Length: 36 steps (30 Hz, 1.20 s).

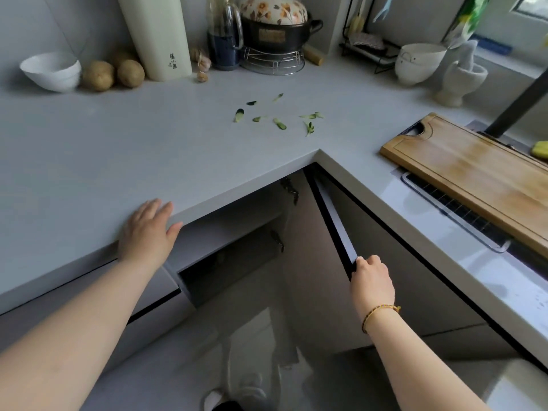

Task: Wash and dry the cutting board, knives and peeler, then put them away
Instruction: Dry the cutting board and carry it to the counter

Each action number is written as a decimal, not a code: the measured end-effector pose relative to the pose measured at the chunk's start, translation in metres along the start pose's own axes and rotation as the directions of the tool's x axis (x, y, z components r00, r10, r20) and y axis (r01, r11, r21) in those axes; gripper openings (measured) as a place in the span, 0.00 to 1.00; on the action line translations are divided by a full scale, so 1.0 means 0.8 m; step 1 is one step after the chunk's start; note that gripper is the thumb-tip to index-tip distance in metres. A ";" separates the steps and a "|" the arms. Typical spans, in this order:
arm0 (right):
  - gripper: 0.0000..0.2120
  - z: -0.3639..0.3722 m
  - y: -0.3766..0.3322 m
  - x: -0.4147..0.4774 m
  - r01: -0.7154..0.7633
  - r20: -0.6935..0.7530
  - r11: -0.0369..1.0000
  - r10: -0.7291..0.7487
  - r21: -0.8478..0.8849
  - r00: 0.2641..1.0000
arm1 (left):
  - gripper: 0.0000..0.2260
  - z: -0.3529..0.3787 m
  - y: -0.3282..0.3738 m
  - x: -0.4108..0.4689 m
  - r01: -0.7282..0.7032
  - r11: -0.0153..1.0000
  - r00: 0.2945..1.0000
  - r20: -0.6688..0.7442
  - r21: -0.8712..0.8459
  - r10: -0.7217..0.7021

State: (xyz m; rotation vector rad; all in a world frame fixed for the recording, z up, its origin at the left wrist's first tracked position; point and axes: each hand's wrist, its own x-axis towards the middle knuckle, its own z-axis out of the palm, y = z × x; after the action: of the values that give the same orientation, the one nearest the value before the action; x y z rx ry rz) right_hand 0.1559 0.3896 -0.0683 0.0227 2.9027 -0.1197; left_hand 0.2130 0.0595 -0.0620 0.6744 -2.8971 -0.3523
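The wooden cutting board [471, 173] lies flat across the sink on the right, its handle hole toward the back. My right hand [372, 280] grips the top edge of an open cabinet door [332, 215] under the counter's inner corner. My left hand [148, 229] rests flat on the grey countertop [118, 143] at its front edge, fingers straight. No knives or peeler are visible.
Green peel scraps [278, 115] lie on the counter. At the back stand a white bowl [52, 71], two potatoes [114, 74], a tall cream holder [157, 37], a pot on a wire rack [274, 34], another bowl [418, 63] and a mortar [461, 78].
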 end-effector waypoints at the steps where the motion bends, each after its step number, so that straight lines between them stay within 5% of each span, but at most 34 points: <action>1: 0.11 -0.002 0.010 0.002 0.012 -0.013 0.999 -0.013 -0.036 1.000 | 0.20 0.000 0.000 -0.002 0.001 1.000 1.000 0.009 -0.002 -0.001; 9: 0.21 -0.021 0.058 0.020 0.121 -0.017 0.962 -0.128 -0.244 0.992 | 0.21 -0.011 0.007 0.000 0.048 0.999 0.996 0.079 -0.001 -0.048; 17: 0.20 -0.046 0.056 0.034 0.144 -0.125 0.986 -0.154 -0.082 0.980 | 0.17 -0.024 0.047 0.022 0.123 0.991 0.989 0.085 -0.046 -0.119; 25: 0.18 -0.121 0.129 0.070 -0.030 -0.371 0.932 0.173 0.361 0.913 | 0.18 -0.017 0.245 0.067 -0.192 0.903 0.925 0.236 -0.383 0.297; 32: 0.24 -0.159 0.261 0.153 -0.281 -0.195 0.817 0.424 0.503 0.884 | 0.23 0.028 0.409 0.115 -0.463 0.792 0.732 0.333 -0.398 0.595; 36: 0.27 -0.184 0.348 0.219 -0.406 -0.032 0.611 0.578 0.680 0.816 | 0.25 0.058 0.516 0.145 -0.524 0.778 0.675 0.388 -0.347 0.627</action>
State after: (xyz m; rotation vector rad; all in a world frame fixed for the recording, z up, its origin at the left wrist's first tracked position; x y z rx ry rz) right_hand -0.0415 0.6804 0.0114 1.0345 2.7844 -1.0865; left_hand -0.0709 0.3763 0.0106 -0.4680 -3.2361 -0.8137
